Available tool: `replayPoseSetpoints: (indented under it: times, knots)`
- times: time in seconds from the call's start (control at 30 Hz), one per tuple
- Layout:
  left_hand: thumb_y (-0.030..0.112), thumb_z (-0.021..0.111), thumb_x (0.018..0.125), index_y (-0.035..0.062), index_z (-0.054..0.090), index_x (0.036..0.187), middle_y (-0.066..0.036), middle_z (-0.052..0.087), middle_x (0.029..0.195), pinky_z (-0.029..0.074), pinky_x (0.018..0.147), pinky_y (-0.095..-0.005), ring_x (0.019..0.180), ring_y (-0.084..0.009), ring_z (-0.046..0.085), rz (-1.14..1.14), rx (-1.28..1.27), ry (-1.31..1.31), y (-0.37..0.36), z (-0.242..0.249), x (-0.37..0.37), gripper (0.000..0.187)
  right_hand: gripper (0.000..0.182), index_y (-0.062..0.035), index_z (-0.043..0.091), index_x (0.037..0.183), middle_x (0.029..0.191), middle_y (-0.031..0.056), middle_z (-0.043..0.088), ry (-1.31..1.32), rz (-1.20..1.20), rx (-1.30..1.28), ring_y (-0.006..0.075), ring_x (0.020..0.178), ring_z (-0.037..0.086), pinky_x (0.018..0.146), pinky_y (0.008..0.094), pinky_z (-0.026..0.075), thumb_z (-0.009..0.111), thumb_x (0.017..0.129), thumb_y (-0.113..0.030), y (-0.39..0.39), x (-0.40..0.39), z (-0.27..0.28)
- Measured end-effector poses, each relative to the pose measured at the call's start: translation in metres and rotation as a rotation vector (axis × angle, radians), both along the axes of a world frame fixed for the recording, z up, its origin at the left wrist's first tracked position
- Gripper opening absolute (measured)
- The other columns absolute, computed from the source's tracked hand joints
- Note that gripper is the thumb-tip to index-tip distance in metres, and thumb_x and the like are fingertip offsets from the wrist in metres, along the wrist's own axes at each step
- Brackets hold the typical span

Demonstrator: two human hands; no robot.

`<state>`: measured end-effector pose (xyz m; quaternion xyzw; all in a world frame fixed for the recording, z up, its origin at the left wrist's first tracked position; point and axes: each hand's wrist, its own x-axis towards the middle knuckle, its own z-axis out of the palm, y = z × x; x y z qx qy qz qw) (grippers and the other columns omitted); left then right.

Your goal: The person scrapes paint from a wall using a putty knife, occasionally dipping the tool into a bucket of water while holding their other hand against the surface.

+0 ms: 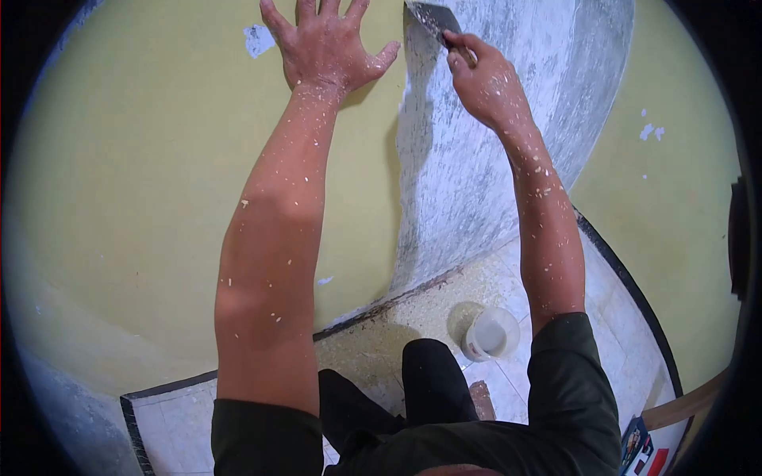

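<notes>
My left hand (324,44) lies flat against the yellow-green painted wall (175,159), fingers spread, holding nothing. In my right hand (488,83) is a scraper (435,21) with a wide metal blade, gripped by its handle. The blade touches the wall at the ragged edge where the paint meets a bare grey-white strip (468,159). Paint flecks dot both forearms and hands. The tips of some left fingers are cut off by the top of the view.
On the tiled floor stands a white bucket (490,333) with pale liquid, paint flakes scattered around it. A brownish block (482,399) lies by my leg. At lower right are a wooden piece (686,401) and a colourful box (635,444). Dark trim (635,289) lines the wall's foot.
</notes>
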<state>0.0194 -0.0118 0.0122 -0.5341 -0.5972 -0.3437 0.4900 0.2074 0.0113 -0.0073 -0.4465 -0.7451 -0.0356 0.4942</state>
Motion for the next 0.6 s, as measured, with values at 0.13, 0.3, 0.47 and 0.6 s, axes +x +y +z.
replayPoseSetpoints:
  times: [0.13,0.3,0.47,0.6]
  knots:
    - [0.066,0.062,0.073,0.028,0.039,0.149,-0.005,0.017,0.164,-0.005,0.115,-0.0669,0.151,-0.0298,0.005,0.002,0.002,-0.005,0.003,-0.001,-0.004,0.088,0.037,-0.0151,0.06,0.131,0.113,0.0208,0.069,-0.082,-0.026,0.007,0.0366,0.101,0.068,0.089,0.0447,0.053,0.051,0.098,-0.026,0.004,0.013,-0.033]
    - [0.067,0.062,0.074,0.0285,0.037,0.15,-0.004,0.015,0.164,-0.005,0.115,-0.0665,0.151,-0.0294,0.005,0.022,0.042,0.016,0.003,0.0,-0.003,0.089,0.035,-0.0084,0.063,0.124,0.107,0.0206,0.069,-0.053,-0.034,0.092,0.0406,0.1,0.065,0.092,0.047,0.051,0.049,0.095,-0.023,-0.001,0.001,0.012]
    - [0.068,0.062,0.074,0.029,0.036,0.15,-0.004,0.015,0.164,-0.005,0.115,-0.0663,0.151,-0.0289,0.004,0.037,-0.01,-0.01,0.002,-0.002,-0.004,0.089,0.034,-0.0123,0.062,0.125,0.103,0.0186,0.071,-0.071,-0.026,-0.032,0.0381,0.098,0.067,0.09,0.0467,0.052,0.051,0.095,-0.022,-0.001,0.018,-0.045]
    - [0.067,0.061,0.074,0.0288,0.036,0.15,-0.003,0.014,0.164,-0.006,0.116,-0.0657,0.151,-0.0285,0.004,0.028,-0.016,-0.011,0.003,0.001,-0.002,0.089,0.033,-0.0131,0.063,0.125,0.103,0.0179,0.071,-0.057,-0.058,0.04,0.0374,0.097,0.067,0.088,0.0467,0.053,0.052,0.095,-0.022,0.003,0.013,-0.009]
